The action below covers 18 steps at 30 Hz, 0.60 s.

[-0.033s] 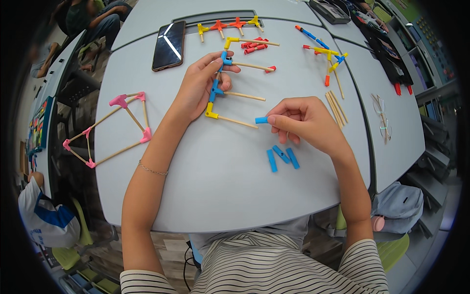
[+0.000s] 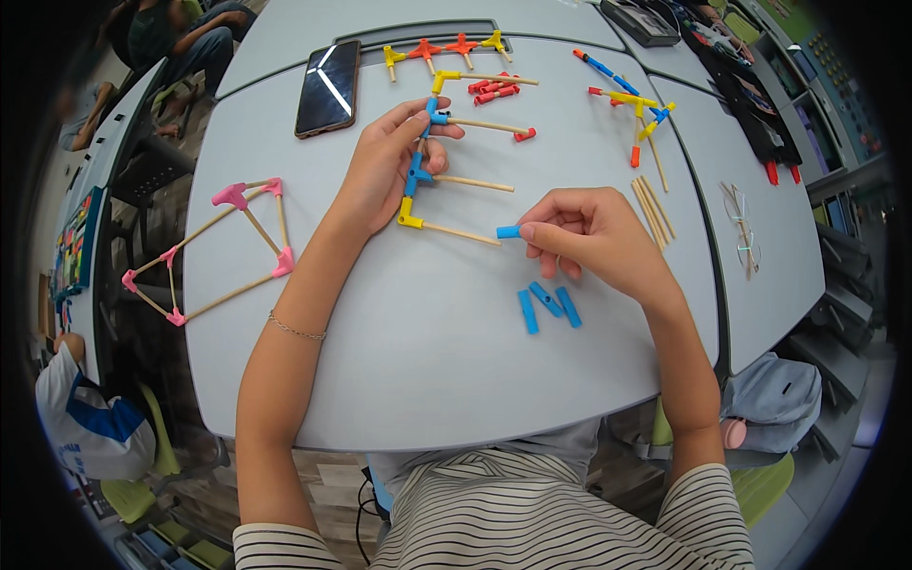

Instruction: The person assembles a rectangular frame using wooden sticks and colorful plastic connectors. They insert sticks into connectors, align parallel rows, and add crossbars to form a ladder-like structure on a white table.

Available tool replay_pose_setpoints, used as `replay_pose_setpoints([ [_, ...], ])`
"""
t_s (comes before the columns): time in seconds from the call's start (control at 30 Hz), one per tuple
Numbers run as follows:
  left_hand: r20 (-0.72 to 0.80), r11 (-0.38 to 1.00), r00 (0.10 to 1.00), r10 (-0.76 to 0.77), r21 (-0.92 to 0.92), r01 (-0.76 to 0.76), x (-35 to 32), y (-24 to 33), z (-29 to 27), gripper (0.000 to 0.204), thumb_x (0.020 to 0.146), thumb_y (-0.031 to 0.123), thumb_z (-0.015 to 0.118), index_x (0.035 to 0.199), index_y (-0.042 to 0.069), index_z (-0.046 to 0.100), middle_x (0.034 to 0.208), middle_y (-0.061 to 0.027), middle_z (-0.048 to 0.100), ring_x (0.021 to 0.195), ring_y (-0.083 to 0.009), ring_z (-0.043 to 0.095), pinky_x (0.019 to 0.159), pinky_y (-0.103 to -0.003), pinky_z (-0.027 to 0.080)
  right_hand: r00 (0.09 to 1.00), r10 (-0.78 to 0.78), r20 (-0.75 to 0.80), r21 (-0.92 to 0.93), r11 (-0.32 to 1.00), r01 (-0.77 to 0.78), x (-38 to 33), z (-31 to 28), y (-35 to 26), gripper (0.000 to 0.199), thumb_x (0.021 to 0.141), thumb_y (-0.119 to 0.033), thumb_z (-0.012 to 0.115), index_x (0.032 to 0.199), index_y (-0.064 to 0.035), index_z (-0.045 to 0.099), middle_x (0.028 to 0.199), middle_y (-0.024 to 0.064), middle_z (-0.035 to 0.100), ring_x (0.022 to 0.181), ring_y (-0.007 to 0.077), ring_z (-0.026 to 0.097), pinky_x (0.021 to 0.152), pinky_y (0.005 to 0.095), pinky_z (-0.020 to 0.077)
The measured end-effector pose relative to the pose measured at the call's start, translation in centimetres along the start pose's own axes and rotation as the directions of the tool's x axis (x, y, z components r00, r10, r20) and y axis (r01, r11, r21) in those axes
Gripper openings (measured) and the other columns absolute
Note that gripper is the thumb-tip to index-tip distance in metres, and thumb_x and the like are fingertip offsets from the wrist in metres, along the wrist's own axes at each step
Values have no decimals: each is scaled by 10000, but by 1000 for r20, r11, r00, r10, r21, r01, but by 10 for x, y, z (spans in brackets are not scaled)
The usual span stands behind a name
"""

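My left hand (image 2: 391, 157) is closed around the upper part of a stick frame (image 2: 418, 174) made of wooden sticks with blue and yellow plastic connectors. Several sticks jut from it to the right, roughly parallel. Between the thumb and fingertips of my right hand (image 2: 570, 237) is a short blue connector tube (image 2: 508, 232), close to the tip of the frame's lowest stick (image 2: 465, 235). I cannot tell whether the two touch. Several more blue connector tubes (image 2: 544, 300) lie on the table below my right hand.
Pink-jointed stick frame (image 2: 228, 198) lies left of my forearm; a phone (image 2: 327, 90) is far left. Red connectors (image 2: 489, 93), orange and yellow connectors on sticks (image 2: 425, 49), a multicoloured stick structure (image 2: 638, 100) and loose sticks (image 2: 654, 211) lie around. Glasses (image 2: 744, 233) rest on the right table.
The stick frame in my left hand has shifted very slightly to the left and up. My right hand has hardly moved.
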<state>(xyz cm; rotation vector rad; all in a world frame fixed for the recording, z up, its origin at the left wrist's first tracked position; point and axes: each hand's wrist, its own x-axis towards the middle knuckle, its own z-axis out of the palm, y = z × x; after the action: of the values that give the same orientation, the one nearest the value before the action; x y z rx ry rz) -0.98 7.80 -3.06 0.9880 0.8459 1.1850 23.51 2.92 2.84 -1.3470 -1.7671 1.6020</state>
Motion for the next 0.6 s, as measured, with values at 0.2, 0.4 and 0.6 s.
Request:
replay_pose_setpoints([
  [0.2, -90, 999, 995, 45, 26, -43, 5, 1, -2, 406, 1042, 165, 484, 1378, -62, 491, 1072, -161, 660, 669, -83, 535, 658, -236, 483, 999, 43, -33, -6, 999, -43, 7, -1, 3, 163, 928, -132, 668, 934, 30, 661, 750, 62, 689, 589, 73, 644, 474, 189, 435],
  [0.4, -112, 998, 992, 60, 23, -57, 8, -1, -2, 413, 1039, 166, 492, 1385, -61, 485, 1087, -171, 655, 683, -83, 543, 667, -243, 486, 998, 44, -47, 3, 999, -44, 12, 4, 7, 166, 952, -135, 654, 933, 29, 661, 747, 64, 689, 586, 76, 645, 475, 189, 438],
  [0.6, -185, 996, 979, 88, 24, -85, 5, -4, 1, 416, 1043, 177, 488, 1385, -61, 479, 1099, -173, 662, 700, -89, 558, 678, -247, 486, 997, 1, -71, 163, 987, 10, 18, 4, 18, 196, 966, -155, 651, 951, 40, 656, 789, 92, 705, 619, 95, 661, 504, 210, 477],
])
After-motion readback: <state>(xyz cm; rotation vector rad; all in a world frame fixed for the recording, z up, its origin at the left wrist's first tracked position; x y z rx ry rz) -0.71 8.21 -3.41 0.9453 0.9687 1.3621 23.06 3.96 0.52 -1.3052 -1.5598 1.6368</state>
